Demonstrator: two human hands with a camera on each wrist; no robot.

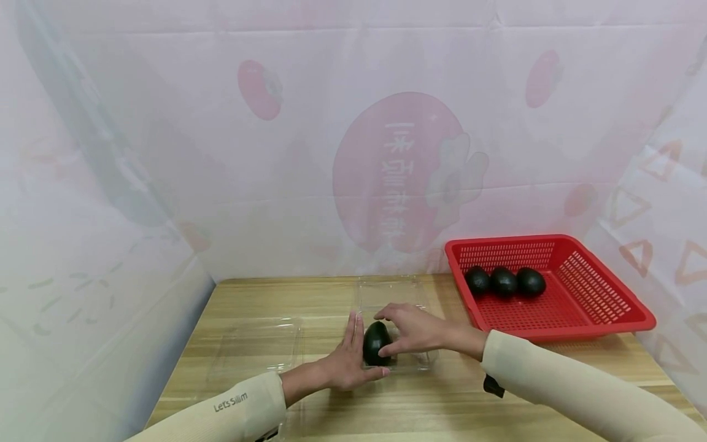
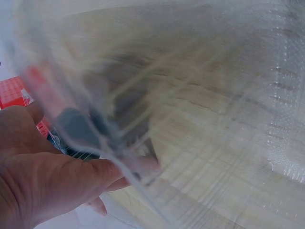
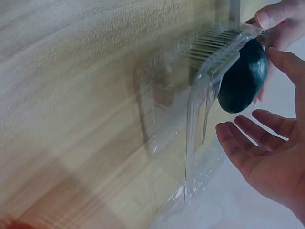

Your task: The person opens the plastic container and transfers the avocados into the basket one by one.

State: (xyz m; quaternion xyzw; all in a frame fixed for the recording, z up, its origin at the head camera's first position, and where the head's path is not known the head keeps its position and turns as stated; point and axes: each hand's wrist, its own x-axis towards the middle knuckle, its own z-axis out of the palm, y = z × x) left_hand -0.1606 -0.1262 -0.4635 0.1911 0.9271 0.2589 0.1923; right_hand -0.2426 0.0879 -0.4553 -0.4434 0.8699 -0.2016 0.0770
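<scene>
A dark green avocado (image 1: 377,344) stands in the left part of a clear plastic clamshell box (image 1: 428,363), its lid (image 1: 389,293) folded back behind. My left hand (image 1: 345,362) lies along the box's left side, fingers straight and thumb reaching across the front edge. Over the box, my right hand (image 1: 414,328) curves loosely beside the avocado. In the right wrist view, that hand (image 3: 274,164) has its fingers spread and off the avocado (image 3: 244,76), while the thumb tip is close to it; contact is unclear. Clear plastic blurs the left wrist view around my left hand (image 2: 52,183).
A red perforated basket (image 1: 596,322) at the right holds three more avocados (image 1: 504,282). Another clear plastic box (image 1: 256,347) lies on the wooden table (image 1: 397,411) at the left. A printed cloth (image 1: 309,233) hangs behind the table.
</scene>
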